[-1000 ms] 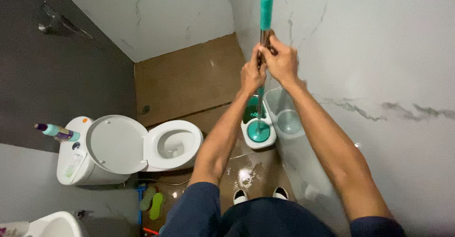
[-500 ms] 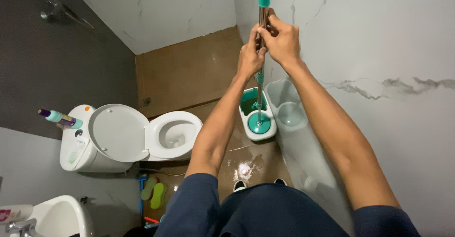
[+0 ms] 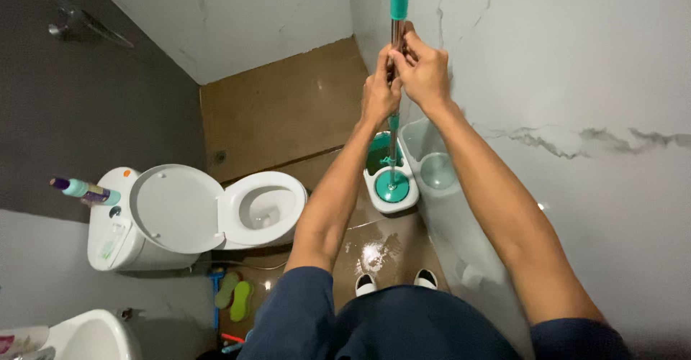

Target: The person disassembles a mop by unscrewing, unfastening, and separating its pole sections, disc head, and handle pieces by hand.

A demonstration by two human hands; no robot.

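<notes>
Both my hands grip the metal shaft of a teal-handled spin mop (image 3: 397, 0), held upright in front of me. My left hand (image 3: 379, 94) and my right hand (image 3: 423, 72) sit side by side just below the teal grip. The pole runs down to the round teal mop head (image 3: 392, 186), which rests in the white and teal mop bucket (image 3: 383, 196) on the wet brown floor. My shoes (image 3: 394, 281) stand just behind the bucket.
A white toilet (image 3: 216, 209) with its lid up stands at left, a bottle (image 3: 85, 189) on its tank. A translucent bin (image 3: 432, 169) stands beside the bucket against the marble wall. A sink (image 3: 86, 335) is at bottom left, and green scrubbers (image 3: 236, 293) lie on the floor.
The view has shifted slightly; my hands stay clamped on the pole, now a little lower in view. The mop head remains in the bucket.
</notes>
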